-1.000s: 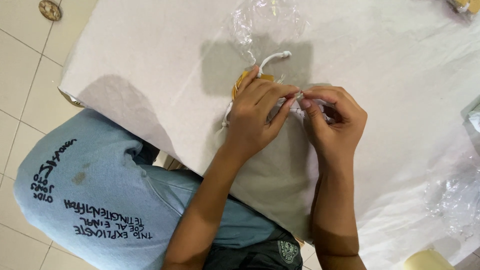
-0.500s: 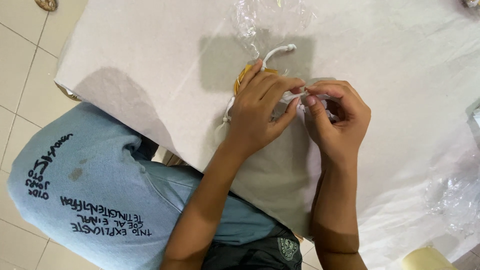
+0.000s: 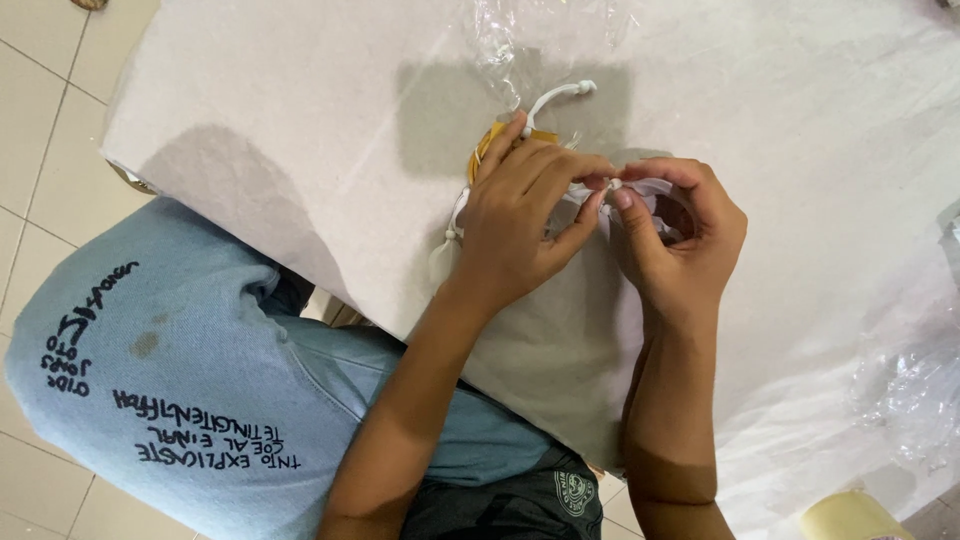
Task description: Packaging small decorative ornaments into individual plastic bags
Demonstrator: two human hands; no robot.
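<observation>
My left hand point(image 3: 525, 220) and my right hand point(image 3: 675, 235) meet over a table covered with white cloth point(image 3: 300, 130). Both pinch a thin white cord point(image 3: 560, 93) where their fingertips touch, at a small white bead. A loop of that cord sticks out beyond my left hand, and another end hangs off the table edge by my left wrist. A yellow object point(image 3: 487, 143) shows under my left fingers, mostly hidden. My right hand also covers a crumpled bit of clear plastic.
Clear plastic wrap point(image 3: 530, 30) lies at the far edge, and more crumpled plastic point(image 3: 915, 395) at the right. A pale yellow roll point(image 3: 850, 515) is at the bottom right. My knee in light blue jeans point(image 3: 190, 380) is below the table, over tiled floor point(image 3: 35, 120).
Both hands stay together on the cord. Fingers have shifted slightly, with my right fingertips now pressed closer to my left ones.
</observation>
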